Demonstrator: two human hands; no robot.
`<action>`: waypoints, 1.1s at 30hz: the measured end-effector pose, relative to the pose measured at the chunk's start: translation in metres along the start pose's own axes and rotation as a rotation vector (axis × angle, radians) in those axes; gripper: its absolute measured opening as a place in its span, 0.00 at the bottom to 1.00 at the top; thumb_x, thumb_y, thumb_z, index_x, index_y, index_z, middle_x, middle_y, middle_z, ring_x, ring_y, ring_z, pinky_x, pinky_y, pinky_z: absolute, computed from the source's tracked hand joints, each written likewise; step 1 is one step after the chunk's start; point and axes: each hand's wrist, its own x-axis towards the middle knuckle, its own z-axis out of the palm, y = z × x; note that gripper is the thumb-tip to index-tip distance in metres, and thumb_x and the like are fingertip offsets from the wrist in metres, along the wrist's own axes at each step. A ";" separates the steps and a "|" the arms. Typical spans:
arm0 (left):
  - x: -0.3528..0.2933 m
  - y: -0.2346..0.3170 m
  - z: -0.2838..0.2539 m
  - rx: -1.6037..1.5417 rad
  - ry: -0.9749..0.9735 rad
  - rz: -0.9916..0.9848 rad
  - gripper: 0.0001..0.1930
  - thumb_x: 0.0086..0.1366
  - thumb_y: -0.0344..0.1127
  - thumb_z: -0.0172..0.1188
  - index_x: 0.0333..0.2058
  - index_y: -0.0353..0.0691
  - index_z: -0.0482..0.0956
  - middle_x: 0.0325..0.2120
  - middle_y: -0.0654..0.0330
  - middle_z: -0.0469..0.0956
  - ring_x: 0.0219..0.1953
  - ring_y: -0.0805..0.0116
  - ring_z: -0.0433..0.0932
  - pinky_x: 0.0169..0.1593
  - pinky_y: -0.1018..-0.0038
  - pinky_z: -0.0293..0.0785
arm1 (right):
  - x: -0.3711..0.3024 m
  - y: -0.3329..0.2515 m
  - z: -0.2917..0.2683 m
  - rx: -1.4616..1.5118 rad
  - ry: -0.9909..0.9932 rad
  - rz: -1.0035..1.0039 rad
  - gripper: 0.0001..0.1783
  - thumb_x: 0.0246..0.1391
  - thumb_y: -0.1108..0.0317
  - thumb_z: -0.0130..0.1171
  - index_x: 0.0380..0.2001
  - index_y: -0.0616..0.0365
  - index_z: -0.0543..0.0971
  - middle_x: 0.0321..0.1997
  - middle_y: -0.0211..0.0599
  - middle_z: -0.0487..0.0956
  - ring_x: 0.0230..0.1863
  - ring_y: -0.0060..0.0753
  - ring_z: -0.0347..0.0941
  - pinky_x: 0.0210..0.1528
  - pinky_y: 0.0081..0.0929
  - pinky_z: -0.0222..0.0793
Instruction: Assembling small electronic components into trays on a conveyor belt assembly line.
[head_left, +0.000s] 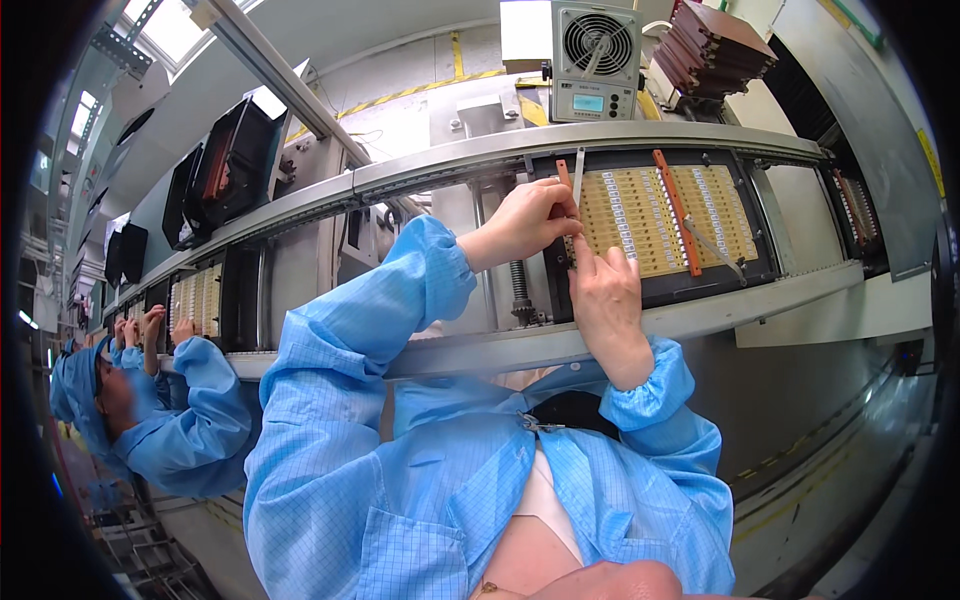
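A yellowish circuit board panel with rows of small white parts lies in a black tray on the conveyor. Two orange bars cross it; the right orange bar is in full view, while my hands cover most of the left orange bar. My left hand is closed in a pinch at the panel's left edge; whatever lies between its fingertips is hidden. Just below it, my right hand stretches its index finger toward the left fingertips, other fingers partly bent, and I see nothing held in it.
Metal conveyor rails run along both sides of the tray. Behind the far rail stand a grey fan unit and a stack of dark red trays. To the left, a co-worker in blue handles another panel.
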 end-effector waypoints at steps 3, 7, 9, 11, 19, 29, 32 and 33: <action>-0.002 -0.001 0.003 -0.029 0.016 0.008 0.10 0.57 0.33 0.67 0.34 0.34 0.79 0.35 0.52 0.78 0.37 0.54 0.80 0.42 0.65 0.77 | 0.000 0.000 0.000 0.013 0.014 -0.005 0.26 0.53 0.70 0.62 0.56 0.65 0.73 0.33 0.38 0.79 0.39 0.39 0.71 0.43 0.38 0.65; -0.005 -0.006 0.002 -0.083 0.034 0.128 0.07 0.61 0.30 0.64 0.37 0.34 0.80 0.37 0.51 0.78 0.38 0.53 0.80 0.43 0.66 0.77 | -0.002 0.000 0.000 0.057 0.045 0.017 0.25 0.54 0.70 0.61 0.56 0.65 0.74 0.34 0.41 0.80 0.40 0.40 0.71 0.44 0.39 0.65; -0.005 -0.009 0.004 -0.083 0.052 0.134 0.07 0.61 0.30 0.64 0.37 0.34 0.80 0.37 0.51 0.78 0.38 0.53 0.80 0.43 0.66 0.77 | -0.001 0.000 -0.002 0.056 0.041 0.022 0.25 0.54 0.71 0.61 0.55 0.65 0.74 0.35 0.42 0.81 0.41 0.40 0.71 0.44 0.39 0.65; -0.004 -0.010 0.010 -0.082 0.077 0.138 0.07 0.61 0.30 0.64 0.37 0.34 0.80 0.37 0.51 0.78 0.38 0.53 0.80 0.43 0.65 0.77 | -0.001 -0.001 -0.005 0.056 0.038 0.020 0.24 0.54 0.71 0.61 0.55 0.65 0.74 0.35 0.43 0.81 0.41 0.41 0.71 0.45 0.39 0.65; -0.005 -0.014 0.016 -0.115 0.105 0.108 0.06 0.60 0.29 0.64 0.36 0.35 0.81 0.37 0.52 0.78 0.37 0.55 0.81 0.43 0.67 0.78 | -0.004 0.000 -0.005 0.062 0.030 0.035 0.24 0.54 0.72 0.61 0.55 0.64 0.75 0.36 0.43 0.81 0.41 0.42 0.73 0.46 0.39 0.66; -0.061 -0.022 -0.043 0.020 0.121 0.071 0.08 0.64 0.29 0.61 0.42 0.41 0.80 0.33 0.56 0.78 0.34 0.60 0.79 0.38 0.69 0.76 | 0.002 -0.006 -0.012 0.045 -0.020 0.031 0.24 0.54 0.71 0.62 0.55 0.60 0.75 0.33 0.42 0.78 0.38 0.41 0.72 0.44 0.39 0.66; -0.119 -0.049 -0.081 0.202 0.107 -0.003 0.07 0.63 0.29 0.61 0.39 0.41 0.80 0.32 0.57 0.78 0.33 0.59 0.79 0.36 0.69 0.75 | 0.003 -0.006 -0.014 0.070 -0.006 0.021 0.24 0.54 0.70 0.62 0.55 0.57 0.75 0.32 0.41 0.76 0.37 0.42 0.72 0.44 0.39 0.67; -0.144 -0.058 -0.095 0.262 0.117 -0.106 0.06 0.63 0.30 0.61 0.39 0.41 0.80 0.32 0.56 0.78 0.33 0.58 0.79 0.37 0.68 0.75 | 0.005 -0.007 -0.014 0.058 -0.018 0.027 0.24 0.54 0.69 0.62 0.55 0.56 0.75 0.32 0.42 0.76 0.37 0.43 0.72 0.43 0.40 0.67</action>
